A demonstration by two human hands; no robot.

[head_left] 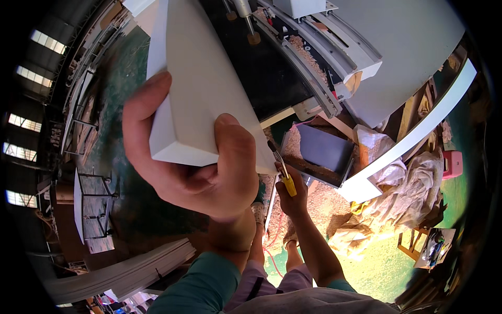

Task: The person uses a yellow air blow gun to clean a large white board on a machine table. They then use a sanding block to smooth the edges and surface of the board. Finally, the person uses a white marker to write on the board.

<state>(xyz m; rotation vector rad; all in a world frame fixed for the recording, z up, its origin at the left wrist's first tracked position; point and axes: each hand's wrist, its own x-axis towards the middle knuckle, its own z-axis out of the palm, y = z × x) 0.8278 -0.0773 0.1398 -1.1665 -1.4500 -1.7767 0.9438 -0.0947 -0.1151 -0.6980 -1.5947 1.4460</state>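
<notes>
The left hand point(219, 183) grips the white board point(196, 89) stretching frame-top; the right hand point(293, 201) clasps a yellow-handled tool point(288, 181) near its lower-right corner.

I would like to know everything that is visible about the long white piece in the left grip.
The long white piece is thick and angular, with smooth, plain faces and crisp edges. It looks like coated board, though the material is uncertain. Its flat near end points toward the wearer; the far end runs out of the picture's top. It extends alongside a black surface; whether it rests there is unclear. The left grip clasps its near end, thumb on the broad upper face.
</notes>
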